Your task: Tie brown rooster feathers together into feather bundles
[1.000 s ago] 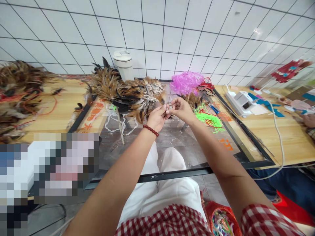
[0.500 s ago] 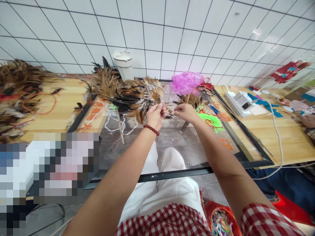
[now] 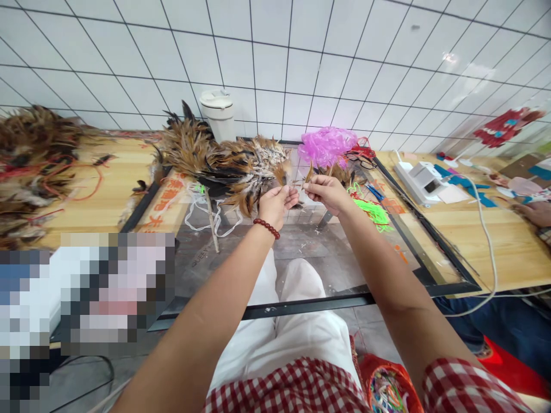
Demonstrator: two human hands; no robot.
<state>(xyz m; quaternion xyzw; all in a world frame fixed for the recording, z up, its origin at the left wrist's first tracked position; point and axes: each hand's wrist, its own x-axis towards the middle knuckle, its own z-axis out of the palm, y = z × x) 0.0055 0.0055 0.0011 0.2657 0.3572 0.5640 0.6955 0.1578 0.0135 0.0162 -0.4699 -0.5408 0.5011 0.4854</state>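
Observation:
My left hand [image 3: 274,207], with a dark red bead bracelet [image 3: 267,228] at the wrist, is closed with thumb and fingers together at the right end of a large bundle of brown and black feathers [image 3: 241,172]. What it pinches, if anything, is too small to make out. My right hand [image 3: 329,194] is a little to the right, pinching a small brown feather [image 3: 309,172] that points upward. Behind that hand lies a smaller clump of feathers [image 3: 340,173]. Both hands are just above a glass tabletop [image 3: 297,246], fingertips close but apart.
A white lidded cup [image 3: 218,115] stands by the tiled wall. Pink plastic [image 3: 327,145], green cord [image 3: 373,214], a stick [image 3: 212,221] and white string [image 3: 196,226] lie about. Left is another feather pile [image 3: 37,137]; right, a power strip [image 3: 417,180] and another person's hand [image 3: 536,213].
My right hand has turned and lifted slightly, and a brown feather now stands up from its fingers. My left hand's fingers have loosened and shifted a little to the right and down.

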